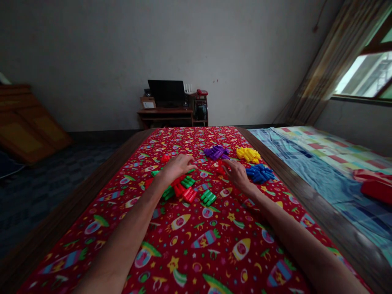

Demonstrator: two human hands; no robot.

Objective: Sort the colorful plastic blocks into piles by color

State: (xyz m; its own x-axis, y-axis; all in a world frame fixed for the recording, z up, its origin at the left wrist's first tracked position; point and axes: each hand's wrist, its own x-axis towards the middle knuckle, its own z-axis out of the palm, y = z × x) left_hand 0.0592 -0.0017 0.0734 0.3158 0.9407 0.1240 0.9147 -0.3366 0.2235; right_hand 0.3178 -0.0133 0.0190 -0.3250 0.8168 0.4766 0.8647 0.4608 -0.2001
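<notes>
My left hand [180, 166] hangs over a mixed pile of red plastic pieces [179, 189] and green plastic pieces [188, 182], its thumb and fingers apart and nothing visible between them. The hand and wrist hide part of that pile. Farther right, my right hand [237, 172] is bent around a small red plastic piece [220, 167] at its fingertips, just left of a heap of blue plastic pieces [260, 173]. A small group of green pieces lies by itself between my forearms, nearer to me. The exact kind of these pieces is too small to tell.
Behind my right hand lie a purple heap [216, 152] and a yellow heap [248, 154]. A red patterned cloth [190, 253] covers the wooden table. At the right is a bed with a checked sheet [330, 175]; a desk with a monitor [167, 93] stands by the far wall.
</notes>
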